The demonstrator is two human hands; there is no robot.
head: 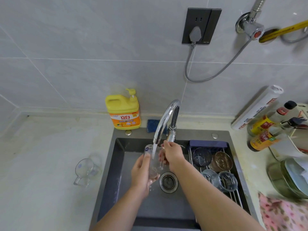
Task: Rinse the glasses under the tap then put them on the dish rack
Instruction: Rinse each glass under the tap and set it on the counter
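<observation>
Clear glass (154, 165) mid-frame, fingers of the left hand (141, 174) curled round it, under the stream from the one tap (166, 117) over the sink (120, 164). Right hand (173, 155) fingers sit against its far side, blurry through the glass, grip unclear tbh. Four glasses (223, 160) on the dish rack (233, 195) at right, one handled glass (86, 170) on the worktop (50, 164) at left.

Yellow detergent bottle (123, 112) beside blue sponge (152, 125).

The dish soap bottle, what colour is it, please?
The dish soap bottle is yellow with an orange label; head view.
</observation>
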